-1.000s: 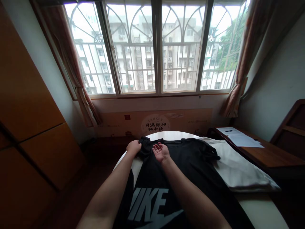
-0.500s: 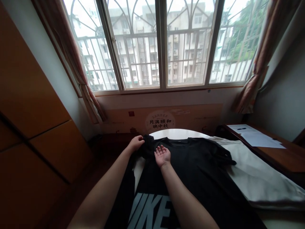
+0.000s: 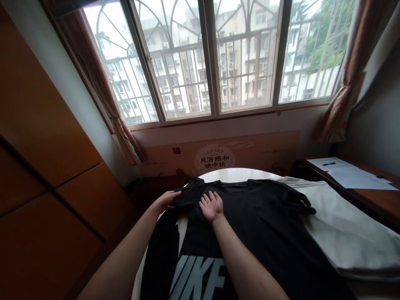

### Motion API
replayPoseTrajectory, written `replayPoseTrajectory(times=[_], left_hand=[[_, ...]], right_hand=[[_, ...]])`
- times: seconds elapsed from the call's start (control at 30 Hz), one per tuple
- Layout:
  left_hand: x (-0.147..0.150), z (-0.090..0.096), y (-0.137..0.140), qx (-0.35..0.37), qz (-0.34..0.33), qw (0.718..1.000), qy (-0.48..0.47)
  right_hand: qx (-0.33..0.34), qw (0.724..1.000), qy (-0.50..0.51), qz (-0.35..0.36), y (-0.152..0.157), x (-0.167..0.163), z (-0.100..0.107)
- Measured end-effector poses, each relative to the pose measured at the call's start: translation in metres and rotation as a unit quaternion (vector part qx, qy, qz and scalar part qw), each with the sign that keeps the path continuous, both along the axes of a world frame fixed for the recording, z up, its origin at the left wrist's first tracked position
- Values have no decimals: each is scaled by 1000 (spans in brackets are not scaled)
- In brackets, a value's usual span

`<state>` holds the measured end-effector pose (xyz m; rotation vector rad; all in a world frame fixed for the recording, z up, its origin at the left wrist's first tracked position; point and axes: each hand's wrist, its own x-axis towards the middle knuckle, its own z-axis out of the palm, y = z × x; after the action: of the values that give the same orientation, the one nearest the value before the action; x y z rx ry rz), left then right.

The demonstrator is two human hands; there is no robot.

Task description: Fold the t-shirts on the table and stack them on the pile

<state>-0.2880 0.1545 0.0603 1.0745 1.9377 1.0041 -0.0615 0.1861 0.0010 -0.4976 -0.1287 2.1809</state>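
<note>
Across the round-edged white table (image 3: 237, 173), a grey-lettered black fabric shirt (image 3: 256, 225) lies spread, unfolded; right hand (image 3: 212, 207) open, left hand (image 3: 166, 200) at its sleeve (image 3: 186, 199), grip unclear.

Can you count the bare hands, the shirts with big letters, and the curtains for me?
Bare hands: 2 (left hand, right hand)
Black cloth shirt with big grey letters: 1
Long pinkish-brown fabric curtains beside the window: 2
Total: 5
</note>
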Motion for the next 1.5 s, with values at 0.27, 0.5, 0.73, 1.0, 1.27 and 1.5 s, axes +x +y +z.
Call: replayPoseTrajectory(times=[0.27,0.5,0.73,1.0,1.27,1.5], left_hand=[[8,-1,19,125,-8,991,48],[25,-5,22,174,-90,980,41],[29,-10,26,199,-57,974,95],[21,-18,29,90,-11,993,78],[20,-9,24,119,32,970,211],[64,5,14,201,-53,940,271]], right_hand=[[-1,999,11,33,-1,0,2],[-5,999,8,38,0,-2,2],[-9,999,14,42,1,-6,1],[-5,999,21,43,2,-8,0],[-6,999,19,38,3,-10,-2],[-10,999,7,32,6,-12,-5]])
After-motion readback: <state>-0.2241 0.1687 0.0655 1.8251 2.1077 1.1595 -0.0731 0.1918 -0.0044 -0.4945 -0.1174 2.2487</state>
